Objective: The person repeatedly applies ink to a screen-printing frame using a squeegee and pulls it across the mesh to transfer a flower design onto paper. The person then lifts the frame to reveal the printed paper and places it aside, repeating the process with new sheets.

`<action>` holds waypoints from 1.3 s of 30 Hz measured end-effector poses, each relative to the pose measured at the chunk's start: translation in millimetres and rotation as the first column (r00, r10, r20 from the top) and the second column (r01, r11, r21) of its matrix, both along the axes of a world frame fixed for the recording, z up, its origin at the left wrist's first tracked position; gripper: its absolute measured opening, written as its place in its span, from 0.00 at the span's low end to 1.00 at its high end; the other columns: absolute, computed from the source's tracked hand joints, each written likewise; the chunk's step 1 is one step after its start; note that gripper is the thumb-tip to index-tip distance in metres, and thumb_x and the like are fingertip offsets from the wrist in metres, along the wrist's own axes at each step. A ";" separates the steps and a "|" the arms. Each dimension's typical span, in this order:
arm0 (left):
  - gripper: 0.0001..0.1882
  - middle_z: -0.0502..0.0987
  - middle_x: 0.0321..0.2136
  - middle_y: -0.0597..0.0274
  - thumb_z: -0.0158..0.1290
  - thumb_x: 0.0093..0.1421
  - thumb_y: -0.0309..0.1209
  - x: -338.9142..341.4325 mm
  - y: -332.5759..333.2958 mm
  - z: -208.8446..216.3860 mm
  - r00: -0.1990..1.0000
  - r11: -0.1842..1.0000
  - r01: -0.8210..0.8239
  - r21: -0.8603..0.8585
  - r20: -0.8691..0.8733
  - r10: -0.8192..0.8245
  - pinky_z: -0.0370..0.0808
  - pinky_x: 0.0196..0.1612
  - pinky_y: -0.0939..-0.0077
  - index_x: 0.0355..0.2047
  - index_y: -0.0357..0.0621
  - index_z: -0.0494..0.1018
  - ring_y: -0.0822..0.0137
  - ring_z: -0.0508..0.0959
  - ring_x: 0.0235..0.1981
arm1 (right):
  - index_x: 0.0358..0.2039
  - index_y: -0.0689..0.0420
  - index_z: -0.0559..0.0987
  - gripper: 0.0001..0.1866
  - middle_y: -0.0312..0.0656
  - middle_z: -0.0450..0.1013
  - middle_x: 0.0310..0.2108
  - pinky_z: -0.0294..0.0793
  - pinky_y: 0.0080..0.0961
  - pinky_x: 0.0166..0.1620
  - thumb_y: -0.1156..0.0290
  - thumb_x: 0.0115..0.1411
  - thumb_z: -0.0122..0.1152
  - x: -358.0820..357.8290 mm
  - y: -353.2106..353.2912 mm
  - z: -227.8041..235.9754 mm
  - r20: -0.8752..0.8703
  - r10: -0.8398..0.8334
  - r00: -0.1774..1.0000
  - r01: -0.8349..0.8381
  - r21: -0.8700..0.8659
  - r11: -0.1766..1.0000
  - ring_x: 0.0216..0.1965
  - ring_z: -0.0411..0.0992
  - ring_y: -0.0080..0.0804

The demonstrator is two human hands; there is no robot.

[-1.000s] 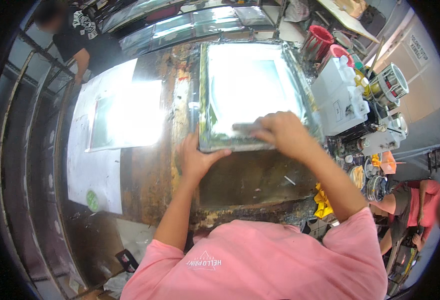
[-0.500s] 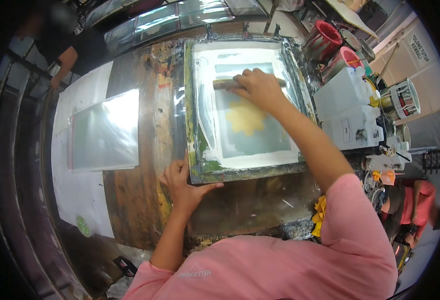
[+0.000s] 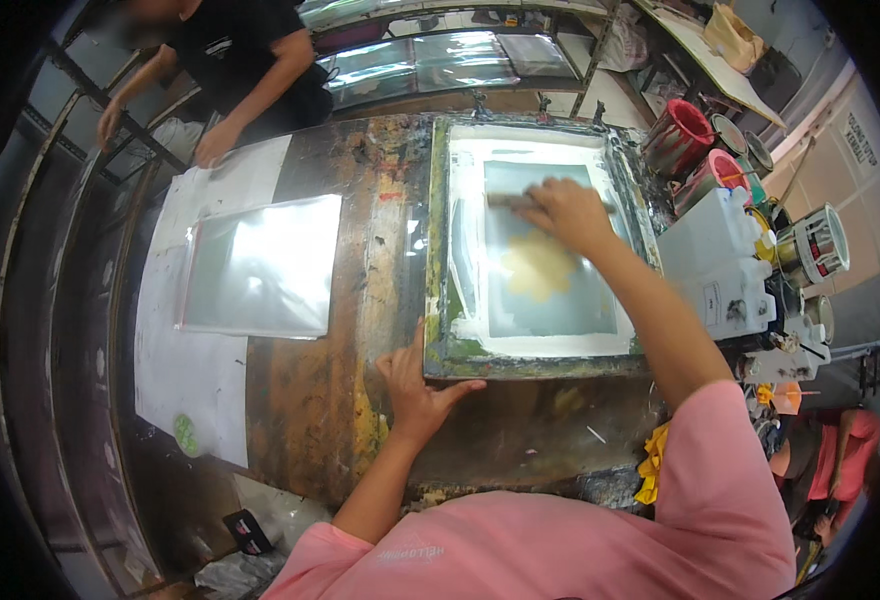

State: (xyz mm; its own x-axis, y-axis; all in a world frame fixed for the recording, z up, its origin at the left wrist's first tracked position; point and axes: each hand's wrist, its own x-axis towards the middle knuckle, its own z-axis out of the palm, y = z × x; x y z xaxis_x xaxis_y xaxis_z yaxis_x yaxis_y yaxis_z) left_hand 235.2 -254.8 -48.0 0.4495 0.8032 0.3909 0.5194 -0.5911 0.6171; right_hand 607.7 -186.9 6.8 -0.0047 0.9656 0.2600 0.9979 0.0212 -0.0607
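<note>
My right hand (image 3: 570,217) is closed on a wooden-handled squeegee (image 3: 505,200), pressed to the upper part of a screen-printing frame (image 3: 447,365). The hand is slightly blurred, and the squeegee's blade is hidden. Inside the frame, the grey-green mesh (image 3: 550,315) has a pale yellow flower-like shape (image 3: 537,268) on it and a white border around it. My left hand (image 3: 415,405) braces the frame's near left corner, its thumb along the near edge, a finger up the left side and its fingers apart.
A stack of clear plastic sheets (image 3: 260,270) lies on white paper (image 3: 190,385) at the left. Paint buckets (image 3: 678,135) and white jerrycans (image 3: 705,250) crowd the right side. A yellow cloth (image 3: 652,460) lies near my right elbow. A co-worker (image 3: 245,60) stands at the far left.
The whole view has shifted, so the table sits further right and lower. More of the co-worker shows at the far left. My right hand, still on the squeegee, stays near the mesh's far end.
</note>
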 end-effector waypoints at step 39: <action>0.22 0.84 0.52 0.39 0.62 0.69 0.36 -25.0 111.0 73.1 0.928 0.932 -0.362 0.022 0.102 0.358 0.67 0.72 0.54 0.59 0.40 0.80 0.43 0.81 0.60 | 0.36 0.65 0.81 0.29 0.54 0.73 0.24 0.69 0.43 0.40 0.45 0.72 0.59 -66.1 -48.0 255.9 -0.123 -0.143 0.982 0.182 0.415 0.891 0.29 0.71 0.55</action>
